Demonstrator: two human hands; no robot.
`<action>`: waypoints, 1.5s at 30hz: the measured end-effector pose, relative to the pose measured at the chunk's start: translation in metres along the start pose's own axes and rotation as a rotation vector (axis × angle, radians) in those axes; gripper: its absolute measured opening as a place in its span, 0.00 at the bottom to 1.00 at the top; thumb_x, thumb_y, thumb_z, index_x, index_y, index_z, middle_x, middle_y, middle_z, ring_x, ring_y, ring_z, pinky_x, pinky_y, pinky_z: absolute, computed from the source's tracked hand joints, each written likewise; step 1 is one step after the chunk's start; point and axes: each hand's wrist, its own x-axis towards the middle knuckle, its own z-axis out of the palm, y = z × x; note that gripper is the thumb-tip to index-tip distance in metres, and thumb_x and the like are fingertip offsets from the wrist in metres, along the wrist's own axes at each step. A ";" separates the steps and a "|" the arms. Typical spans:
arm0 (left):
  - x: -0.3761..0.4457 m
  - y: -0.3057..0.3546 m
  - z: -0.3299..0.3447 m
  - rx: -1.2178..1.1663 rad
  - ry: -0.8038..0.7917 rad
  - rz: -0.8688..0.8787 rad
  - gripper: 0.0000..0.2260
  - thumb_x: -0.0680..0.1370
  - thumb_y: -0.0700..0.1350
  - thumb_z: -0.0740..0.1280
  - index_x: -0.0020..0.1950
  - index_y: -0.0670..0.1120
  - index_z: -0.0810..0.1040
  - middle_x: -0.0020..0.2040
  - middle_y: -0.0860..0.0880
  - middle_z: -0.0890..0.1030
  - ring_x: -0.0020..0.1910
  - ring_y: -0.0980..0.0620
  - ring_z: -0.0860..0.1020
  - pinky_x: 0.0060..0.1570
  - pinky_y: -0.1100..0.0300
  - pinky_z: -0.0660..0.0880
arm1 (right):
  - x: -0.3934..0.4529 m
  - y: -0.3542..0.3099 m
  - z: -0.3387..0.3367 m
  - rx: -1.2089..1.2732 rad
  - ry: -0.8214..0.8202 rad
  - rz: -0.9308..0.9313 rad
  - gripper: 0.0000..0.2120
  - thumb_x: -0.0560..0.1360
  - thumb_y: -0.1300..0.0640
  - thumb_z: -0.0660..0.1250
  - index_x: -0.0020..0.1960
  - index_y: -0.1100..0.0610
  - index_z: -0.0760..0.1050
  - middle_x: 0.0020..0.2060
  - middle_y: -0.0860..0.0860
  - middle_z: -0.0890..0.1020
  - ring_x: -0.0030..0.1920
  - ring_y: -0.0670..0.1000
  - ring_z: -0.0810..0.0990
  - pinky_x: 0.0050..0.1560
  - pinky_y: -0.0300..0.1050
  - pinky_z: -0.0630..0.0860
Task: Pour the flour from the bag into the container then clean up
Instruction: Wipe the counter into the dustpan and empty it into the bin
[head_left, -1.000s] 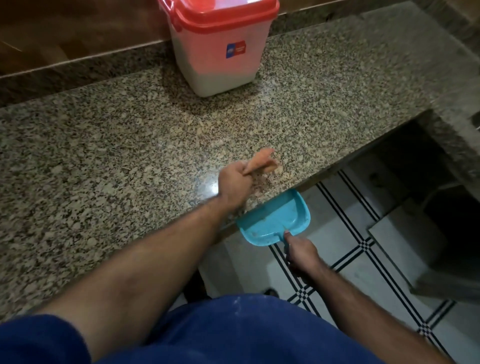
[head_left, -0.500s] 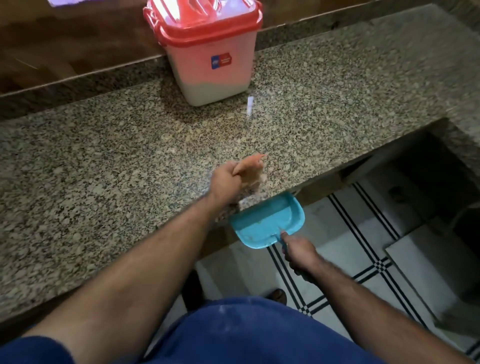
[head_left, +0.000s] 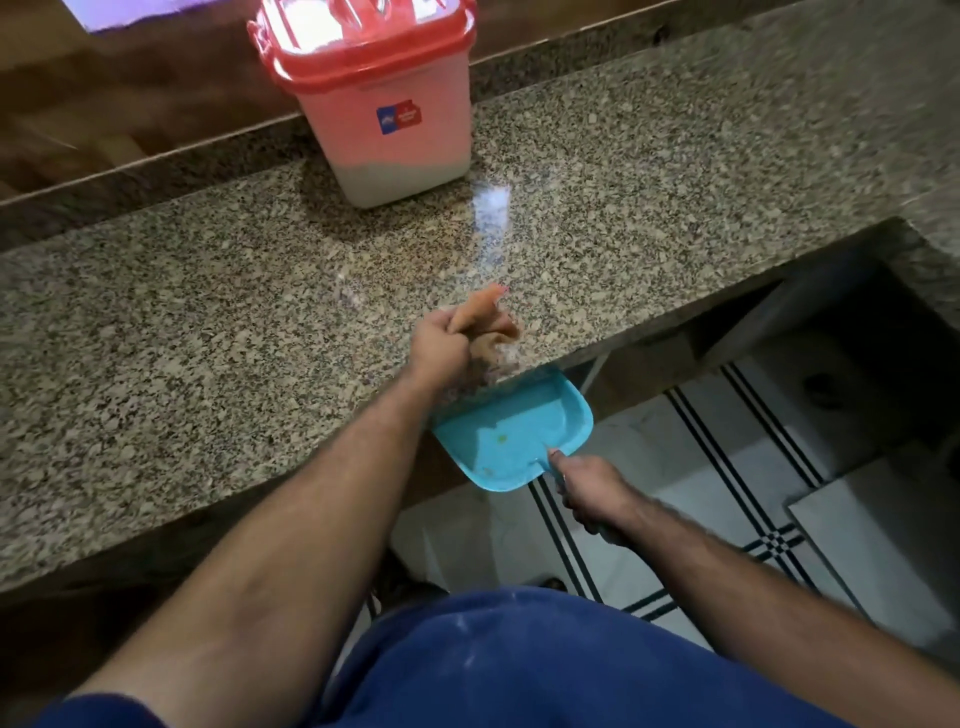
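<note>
Left hand: the left hand (head_left: 441, 345) is clenched around a bunched orange-brown cloth (head_left: 488, 325) and rests on the table (head_left: 208, 338) right at its front edge; the cloth is blurred.
Right hand: the right hand (head_left: 592, 491) is closed around the handle of a blue dustpan (head_left: 511, 434), thumb laid along the top where the handle meets the pan.
Dustpan: held below the table's front edge, its open mouth tucked under the edge just beneath the cloth; a few small specks lie in the pan.
Container: a translucent container (head_left: 384, 130) with a red lid (head_left: 358, 41) on top stands at the back of the table, well apart from both hands; white flour fills its lower part, and a small blue and red label shows on its front.
Table: speckled granite, with a bright glare just in front of the container.
Floor: white tiles (head_left: 675, 483) with black stripe lines lie beneath the dustpan.
Person: blue clothing (head_left: 519, 665) shows at the bottom, with faint pale streaks on it.
</note>
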 end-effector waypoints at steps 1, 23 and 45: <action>0.001 -0.001 -0.012 0.035 0.065 0.028 0.07 0.84 0.45 0.71 0.59 0.48 0.88 0.52 0.44 0.90 0.34 0.52 0.85 0.27 0.59 0.79 | 0.001 0.001 -0.006 -0.004 0.002 0.005 0.22 0.85 0.39 0.63 0.45 0.56 0.77 0.24 0.47 0.73 0.18 0.46 0.66 0.21 0.39 0.60; 0.014 -0.078 0.055 0.633 0.151 0.026 0.14 0.86 0.51 0.59 0.60 0.58 0.85 0.57 0.52 0.85 0.49 0.57 0.82 0.49 0.68 0.79 | 0.010 0.017 -0.032 0.065 0.021 0.016 0.25 0.83 0.35 0.62 0.42 0.55 0.75 0.26 0.50 0.72 0.22 0.49 0.64 0.26 0.42 0.59; 0.088 -0.029 0.166 0.680 -0.062 0.406 0.13 0.84 0.45 0.64 0.50 0.55 0.88 0.61 0.54 0.87 0.63 0.58 0.84 0.58 0.58 0.84 | 0.022 0.024 -0.083 0.107 0.034 0.080 0.24 0.83 0.34 0.61 0.45 0.54 0.76 0.30 0.50 0.73 0.24 0.49 0.67 0.27 0.43 0.61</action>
